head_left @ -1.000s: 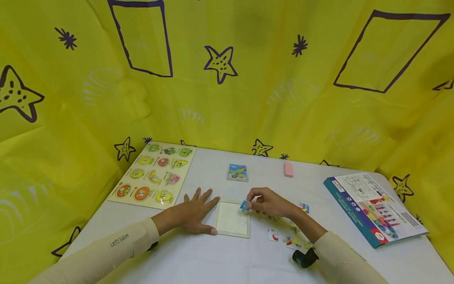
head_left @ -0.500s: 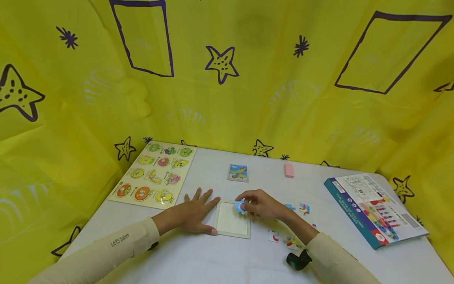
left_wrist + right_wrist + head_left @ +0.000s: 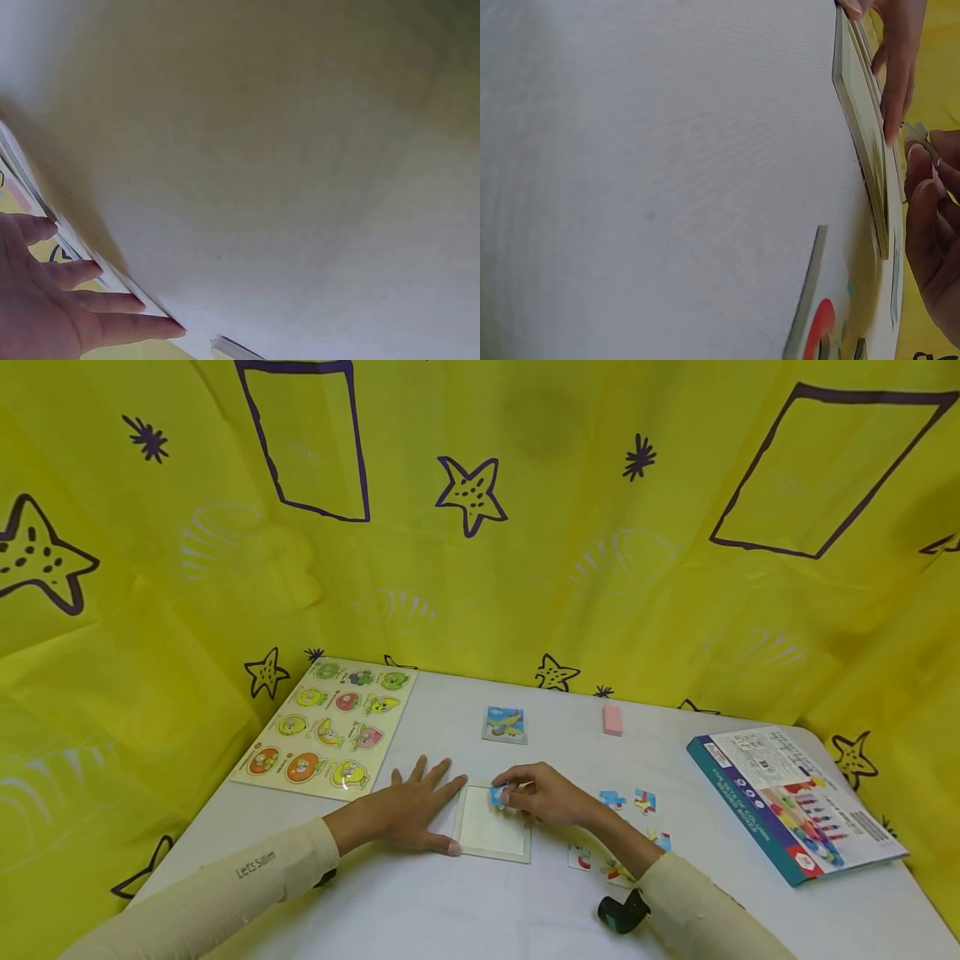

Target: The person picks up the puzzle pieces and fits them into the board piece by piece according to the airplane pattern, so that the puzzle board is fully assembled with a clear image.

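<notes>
A shallow puzzle frame (image 3: 491, 857) with a pale inside lies on the white table. My left hand (image 3: 412, 810) is spread flat at its left side, with the thumb and index fingertips at the frame's edge. In the left wrist view the fingers of that hand (image 3: 75, 307) are straight. Over the frame's upper right part, my right hand (image 3: 551, 793) pinches a blue jigsaw piece (image 3: 497, 797) between thumb and fingers. The right wrist view shows the piece (image 3: 921, 137) tilted above the frame (image 3: 862, 142). Several loose jigsaw pieces (image 3: 611, 799) lie to the right, some partly hidden by the right forearm.
Beyond the frame lies a small finished airplane puzzle (image 3: 506, 724), with a pink block (image 3: 612, 720) to its right. A fruit board (image 3: 322, 727) lies at the left, and a boxed set (image 3: 795, 802) at the right. A yellow curtain (image 3: 480, 593) hangs behind the table.
My right hand has moved left with the blue jigsaw piece, from the frame's right edge to over its upper part. The piece has turned in the fingers. My left hand stays in place.
</notes>
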A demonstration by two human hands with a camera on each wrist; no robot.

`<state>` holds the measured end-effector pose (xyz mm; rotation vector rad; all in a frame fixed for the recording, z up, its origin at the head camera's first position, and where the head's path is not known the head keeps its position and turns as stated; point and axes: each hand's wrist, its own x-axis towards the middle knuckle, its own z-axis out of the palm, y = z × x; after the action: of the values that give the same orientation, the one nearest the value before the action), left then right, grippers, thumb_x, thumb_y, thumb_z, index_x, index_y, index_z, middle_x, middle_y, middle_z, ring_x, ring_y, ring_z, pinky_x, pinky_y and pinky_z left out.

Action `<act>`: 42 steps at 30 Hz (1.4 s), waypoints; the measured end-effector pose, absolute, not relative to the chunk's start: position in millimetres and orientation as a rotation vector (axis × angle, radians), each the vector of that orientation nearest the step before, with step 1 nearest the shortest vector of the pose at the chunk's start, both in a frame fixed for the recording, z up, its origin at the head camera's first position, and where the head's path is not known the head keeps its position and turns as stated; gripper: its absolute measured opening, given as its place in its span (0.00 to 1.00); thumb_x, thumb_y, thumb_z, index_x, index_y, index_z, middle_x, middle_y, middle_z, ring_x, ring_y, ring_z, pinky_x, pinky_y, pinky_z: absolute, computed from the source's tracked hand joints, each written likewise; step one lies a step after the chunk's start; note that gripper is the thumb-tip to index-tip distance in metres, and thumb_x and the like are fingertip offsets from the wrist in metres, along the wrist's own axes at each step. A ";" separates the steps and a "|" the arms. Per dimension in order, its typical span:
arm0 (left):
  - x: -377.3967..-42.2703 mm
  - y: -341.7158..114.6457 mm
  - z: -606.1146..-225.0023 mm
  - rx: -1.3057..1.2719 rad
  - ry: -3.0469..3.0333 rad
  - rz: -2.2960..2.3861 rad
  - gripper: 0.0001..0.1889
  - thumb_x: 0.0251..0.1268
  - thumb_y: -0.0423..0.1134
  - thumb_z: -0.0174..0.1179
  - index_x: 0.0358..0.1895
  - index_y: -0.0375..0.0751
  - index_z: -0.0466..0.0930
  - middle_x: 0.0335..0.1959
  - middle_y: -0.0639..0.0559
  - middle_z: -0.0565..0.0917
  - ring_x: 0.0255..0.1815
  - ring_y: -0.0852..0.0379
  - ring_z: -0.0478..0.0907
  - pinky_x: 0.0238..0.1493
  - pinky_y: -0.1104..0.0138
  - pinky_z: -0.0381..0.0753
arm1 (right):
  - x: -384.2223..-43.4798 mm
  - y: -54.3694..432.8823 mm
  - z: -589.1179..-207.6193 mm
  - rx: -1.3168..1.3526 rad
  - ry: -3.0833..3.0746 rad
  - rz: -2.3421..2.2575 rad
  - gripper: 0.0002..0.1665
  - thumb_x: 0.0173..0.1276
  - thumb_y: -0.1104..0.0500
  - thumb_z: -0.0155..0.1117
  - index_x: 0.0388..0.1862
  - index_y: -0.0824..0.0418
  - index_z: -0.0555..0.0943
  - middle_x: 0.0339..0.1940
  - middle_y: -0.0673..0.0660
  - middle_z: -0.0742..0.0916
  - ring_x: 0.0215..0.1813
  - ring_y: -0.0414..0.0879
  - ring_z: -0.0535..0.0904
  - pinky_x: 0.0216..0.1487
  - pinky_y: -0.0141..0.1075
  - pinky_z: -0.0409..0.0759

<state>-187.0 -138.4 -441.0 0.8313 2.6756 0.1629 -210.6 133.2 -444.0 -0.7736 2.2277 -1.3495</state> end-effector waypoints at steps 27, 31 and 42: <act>-188.2 -137.2 -441.1 0.837 2.677 0.146 0.56 0.54 0.78 0.56 0.81 0.53 0.51 0.83 0.40 0.48 0.78 0.23 0.45 0.64 0.25 0.57 | -208.0 98.9 -451.9 -0.705 2.574 -1.123 0.17 0.66 0.57 0.72 0.50 0.64 0.84 0.27 0.48 0.83 0.27 0.38 0.73 0.28 0.28 0.71; -188.0 -137.8 -441.0 0.841 2.677 0.150 0.55 0.55 0.78 0.56 0.81 0.52 0.51 0.83 0.40 0.48 0.78 0.23 0.45 0.64 0.25 0.57 | -206.6 95.7 -449.8 -0.682 2.610 -1.080 0.19 0.64 0.57 0.74 0.51 0.64 0.84 0.26 0.47 0.83 0.28 0.39 0.74 0.30 0.29 0.71; -187.2 -138.2 -442.5 0.846 2.681 0.149 0.55 0.56 0.78 0.55 0.81 0.52 0.51 0.83 0.40 0.49 0.79 0.24 0.46 0.65 0.26 0.57 | -210.2 94.4 -446.6 -0.680 2.600 -1.021 0.14 0.63 0.62 0.74 0.47 0.63 0.85 0.28 0.47 0.82 0.32 0.40 0.75 0.37 0.31 0.73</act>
<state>-187.2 -138.2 -442.5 0.8462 2.6806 0.1491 -210.2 94.4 -446.6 -0.6802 2.6003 -1.0209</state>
